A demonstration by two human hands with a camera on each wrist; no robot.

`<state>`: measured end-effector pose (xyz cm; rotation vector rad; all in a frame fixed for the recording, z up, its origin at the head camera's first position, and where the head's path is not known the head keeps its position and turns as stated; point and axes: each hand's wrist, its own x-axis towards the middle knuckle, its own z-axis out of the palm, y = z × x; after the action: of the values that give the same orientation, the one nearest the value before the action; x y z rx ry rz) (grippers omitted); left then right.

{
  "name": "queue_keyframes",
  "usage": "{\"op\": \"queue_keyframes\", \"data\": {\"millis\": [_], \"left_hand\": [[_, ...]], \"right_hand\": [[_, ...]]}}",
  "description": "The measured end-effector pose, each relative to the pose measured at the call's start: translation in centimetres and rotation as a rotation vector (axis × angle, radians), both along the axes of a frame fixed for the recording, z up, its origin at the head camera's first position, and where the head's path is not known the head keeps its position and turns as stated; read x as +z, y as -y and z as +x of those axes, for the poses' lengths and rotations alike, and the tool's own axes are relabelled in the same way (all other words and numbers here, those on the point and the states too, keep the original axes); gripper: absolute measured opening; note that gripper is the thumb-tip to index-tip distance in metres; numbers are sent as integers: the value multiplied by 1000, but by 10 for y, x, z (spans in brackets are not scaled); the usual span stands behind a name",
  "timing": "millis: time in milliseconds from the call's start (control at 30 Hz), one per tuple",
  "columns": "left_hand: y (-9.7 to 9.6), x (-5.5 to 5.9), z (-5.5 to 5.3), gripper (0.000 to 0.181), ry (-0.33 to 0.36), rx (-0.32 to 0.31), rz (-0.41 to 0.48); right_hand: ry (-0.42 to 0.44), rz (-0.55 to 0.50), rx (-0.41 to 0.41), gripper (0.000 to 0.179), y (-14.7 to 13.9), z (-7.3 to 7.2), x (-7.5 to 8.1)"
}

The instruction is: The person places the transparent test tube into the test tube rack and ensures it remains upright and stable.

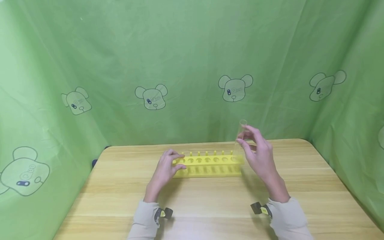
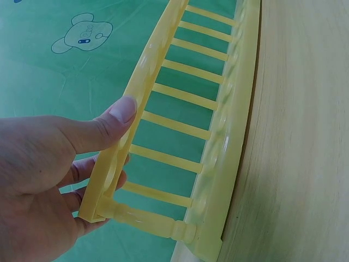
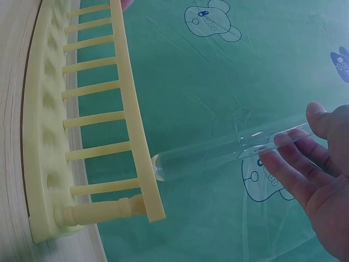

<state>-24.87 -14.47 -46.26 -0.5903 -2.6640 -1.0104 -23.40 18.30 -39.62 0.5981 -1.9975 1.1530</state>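
A yellow test tube rack (image 1: pixel 207 163) stands on the table, with one row of round holes in its upper plate and a row of pegs along the back. My left hand (image 1: pixel 165 166) grips the left end of that upper plate, thumb in front and fingers behind, as the left wrist view shows. Between thumb and fingertips, my right hand (image 1: pixel 261 155) pinches a clear, empty-looking test tube (image 3: pixel 210 153) near its open top. The tube is nearly upright over the rack's right end, its rounded bottom right at the upper plate by the last hole.
Light wood covers the tabletop (image 1: pixel 207 206), which reaches toward a green curtain (image 1: pixel 192 50) with bear-head drawings at the back and both sides. Each wrist carries a small black camera on a strap, beside the light sleeves.
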Motion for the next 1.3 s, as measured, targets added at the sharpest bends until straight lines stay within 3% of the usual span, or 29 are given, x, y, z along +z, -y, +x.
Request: {"op": "queue_keyframes", "data": {"millis": [1300], "left_hand": [[1, 2, 1, 43, 15, -5, 7]], "right_hand": [[5, -9, 44, 57, 10, -1, 1]]}}
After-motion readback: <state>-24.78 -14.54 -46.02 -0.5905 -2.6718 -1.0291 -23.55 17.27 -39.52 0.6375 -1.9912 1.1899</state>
